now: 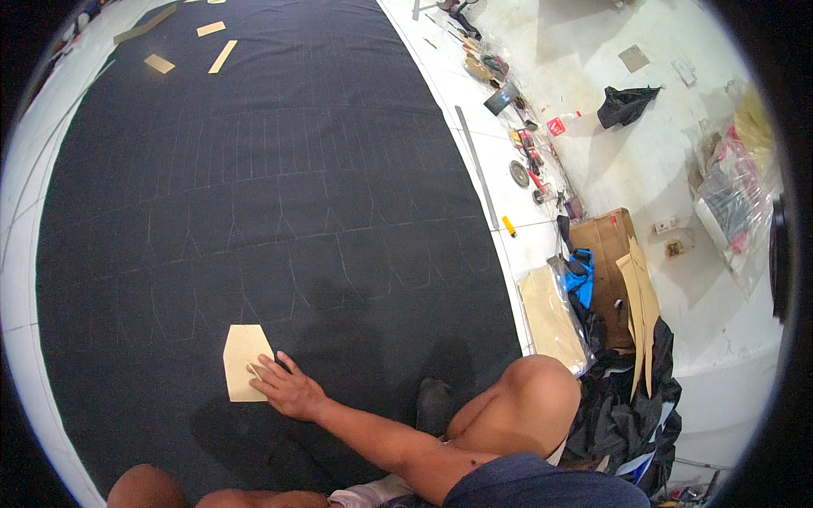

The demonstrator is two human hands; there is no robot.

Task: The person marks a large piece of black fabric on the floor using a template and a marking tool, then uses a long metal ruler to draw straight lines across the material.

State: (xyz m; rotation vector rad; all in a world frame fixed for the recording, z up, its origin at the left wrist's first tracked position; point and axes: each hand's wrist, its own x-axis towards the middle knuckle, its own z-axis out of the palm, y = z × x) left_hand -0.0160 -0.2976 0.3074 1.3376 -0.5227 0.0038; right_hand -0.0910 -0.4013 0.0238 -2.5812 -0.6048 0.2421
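Observation:
A tan paper pattern piece (246,343), straight-sided with its top corners cut off, lies on a wide black cloth (364,195). My right hand (292,389) reaches in from the lower right and is over the piece's right side. Its fingertips are drawn together on the piece, pinching a small pale bit of it; the exact grip is partly hidden. Thin pale lines run across the cloth in rows, many forming repeated outlines with slanted corners. My left hand is out of sight.
Several tan strips (223,57) lie on the cloth at the far left. A grey ruler (477,165) and a yellow cylinder (508,226) rest beyond its right edge. Nearer are a cardboard box (603,288), tan sheets (550,313) and black material (610,415). My bent knee (542,389) is close by.

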